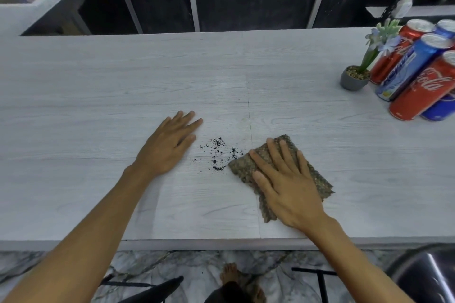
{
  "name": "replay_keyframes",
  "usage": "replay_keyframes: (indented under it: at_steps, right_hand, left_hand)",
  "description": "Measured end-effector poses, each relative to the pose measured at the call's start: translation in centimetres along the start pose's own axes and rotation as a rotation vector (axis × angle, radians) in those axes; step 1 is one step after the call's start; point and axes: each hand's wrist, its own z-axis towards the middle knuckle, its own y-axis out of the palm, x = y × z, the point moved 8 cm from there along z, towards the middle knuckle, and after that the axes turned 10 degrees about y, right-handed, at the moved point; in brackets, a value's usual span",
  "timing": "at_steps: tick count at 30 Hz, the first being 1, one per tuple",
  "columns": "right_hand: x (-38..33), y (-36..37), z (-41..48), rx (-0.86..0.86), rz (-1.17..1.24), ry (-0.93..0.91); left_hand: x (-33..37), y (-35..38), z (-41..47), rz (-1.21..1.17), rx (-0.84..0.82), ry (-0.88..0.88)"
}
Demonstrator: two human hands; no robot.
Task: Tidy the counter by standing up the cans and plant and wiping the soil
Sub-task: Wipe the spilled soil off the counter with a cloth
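Observation:
Dark soil crumbs (219, 152) lie scattered on the pale wood-grain counter (123, 76), between my two hands. My right hand (285, 179) presses flat on a brown speckled cloth (317, 177), whose left edge touches the soil. My left hand (170, 142) rests flat and open on the counter, just left of the soil. At the far right a small grey pot with a flowering plant (355, 77) stands upright. Beside it stand several red and blue cans (418, 66), all upright.
The counter's front edge (221, 243) runs just below my forearms, with marble floor and my foot (231, 273) beneath. A white spray bottle (406, 0) stands behind the cans. A dark stool (428, 275) sits at the lower right.

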Motion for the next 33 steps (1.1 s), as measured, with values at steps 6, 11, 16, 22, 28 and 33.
replay_keyframes:
  at_steps: [6,11,16,22,28,33]
  right_hand:
    - [-1.0,0.1,2.6,0.011,-0.036,0.093]
    - [-1.8,0.4,1.2,0.005,-0.026,-0.038]
    - [-1.9,0.3,3.1,0.019,-0.021,0.045]
    - [-2.8,0.9,0.9,-0.068,-0.041,-0.162]
    - [-0.9,-0.2,3.3,0.062,0.067,-0.07]
    - [-2.1,-1.4,5.1,-0.071,0.591,0.036]
  left_hand:
    - [-0.1,0.0,0.1,-0.013,0.019,-0.005]
    - [-0.2,0.0,0.0,-0.034,0.027,-0.013]
    - [-0.1,0.1,0.1,-0.043,0.03,-0.015]
    - [0.0,-0.1,0.0,-0.052,0.028,-0.022]
    - [0.0,-0.1,0.0,-0.05,0.027,-0.03]
    - [0.0,-0.2,0.0,-0.056,0.036,-0.029]
